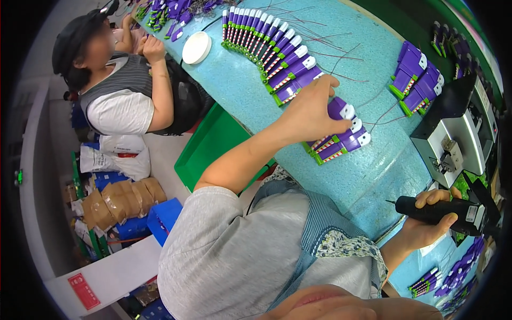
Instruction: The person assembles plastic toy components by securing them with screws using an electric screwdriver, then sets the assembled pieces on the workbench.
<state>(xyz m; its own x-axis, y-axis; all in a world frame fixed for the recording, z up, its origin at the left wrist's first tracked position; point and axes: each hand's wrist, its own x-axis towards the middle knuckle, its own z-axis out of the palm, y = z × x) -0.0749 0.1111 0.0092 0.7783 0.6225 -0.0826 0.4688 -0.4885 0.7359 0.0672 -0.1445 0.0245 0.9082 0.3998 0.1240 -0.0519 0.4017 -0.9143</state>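
Note:
My left hand (314, 109) reaches across the table with thumb and fingers apart. It is over a short stack of purple toy wing pieces (349, 140) with green ends, white tips and red-and-white stripes. The thumb is at a white tip; whether it touches cannot be told. Just beyond the fingers, a long fanned row of the same wing pieces (290, 64) curves away, thin wires trailing from its white ends. My right hand (421, 226) is wrapped round a black electric screwdriver (440, 212), whose thin bit points left over the table edge.
On the blue table (384, 186) stand a grey-and-black machine (453, 138), more wing pieces (418, 80) and a round white lid-like disc (197, 48). A green bin (205, 146) sits below the edge. A co-worker (133, 88) sits at far left, near bags and cartons (122, 200).

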